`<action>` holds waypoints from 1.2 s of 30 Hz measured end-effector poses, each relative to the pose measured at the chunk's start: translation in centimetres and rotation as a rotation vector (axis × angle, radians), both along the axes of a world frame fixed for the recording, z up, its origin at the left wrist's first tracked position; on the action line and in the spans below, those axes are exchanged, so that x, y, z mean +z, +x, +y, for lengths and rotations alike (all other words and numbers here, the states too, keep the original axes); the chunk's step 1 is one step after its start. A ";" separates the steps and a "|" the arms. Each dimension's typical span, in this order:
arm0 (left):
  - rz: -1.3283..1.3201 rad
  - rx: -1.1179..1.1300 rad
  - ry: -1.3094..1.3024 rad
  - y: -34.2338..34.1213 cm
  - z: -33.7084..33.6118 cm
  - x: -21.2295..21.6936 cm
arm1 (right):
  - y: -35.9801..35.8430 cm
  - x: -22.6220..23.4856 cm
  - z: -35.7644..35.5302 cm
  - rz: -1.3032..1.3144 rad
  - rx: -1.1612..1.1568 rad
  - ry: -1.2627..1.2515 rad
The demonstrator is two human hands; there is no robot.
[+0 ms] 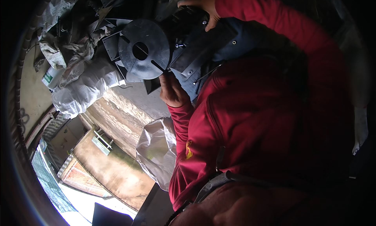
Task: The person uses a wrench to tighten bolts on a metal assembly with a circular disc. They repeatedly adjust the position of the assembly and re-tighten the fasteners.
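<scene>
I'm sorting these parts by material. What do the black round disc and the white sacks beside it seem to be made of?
The black round disc, held by the left hand, looks like moulded plastic: matte, dull sheen, clean centre hole and slots; painted metal can't be excluded. The white sacks look like woven plastic sacking or thin plastic film: crumpled, soft folds, slight gloss. The right hand rests on a dark part whose material can't be told.

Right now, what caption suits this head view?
Left hand steadies a black slotted disc; right hand grips the dark part behind.
</scene>
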State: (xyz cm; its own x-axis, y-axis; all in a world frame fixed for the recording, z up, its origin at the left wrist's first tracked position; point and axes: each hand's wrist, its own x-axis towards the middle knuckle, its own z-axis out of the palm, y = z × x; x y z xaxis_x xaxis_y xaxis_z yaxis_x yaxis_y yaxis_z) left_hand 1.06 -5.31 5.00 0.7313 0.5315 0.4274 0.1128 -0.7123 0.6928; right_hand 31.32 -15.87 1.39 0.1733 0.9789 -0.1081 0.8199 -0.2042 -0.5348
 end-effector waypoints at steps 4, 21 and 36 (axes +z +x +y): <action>0.281 0.032 0.028 1.4 -0.1 -2.2 | -0.2 -0.3 0.3 -0.007 0.016 0.044; 0.019 -0.010 -0.012 0.4 0.0 0.1 | 0.1 0.3 0.0 0.007 -0.018 -0.039; 0.126 -0.076 0.374 1.6 0.0 -1.7 | 0.2 0.3 -0.1 0.021 0.009 -0.011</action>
State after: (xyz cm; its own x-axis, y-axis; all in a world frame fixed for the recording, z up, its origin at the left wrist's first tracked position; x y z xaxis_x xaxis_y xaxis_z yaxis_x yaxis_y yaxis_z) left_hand 2.63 -5.27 3.29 0.8215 0.2989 0.4856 0.1179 -0.9223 0.3681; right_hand 31.51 -15.94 1.67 0.1626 0.9791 -0.1222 0.8103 -0.2032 -0.5497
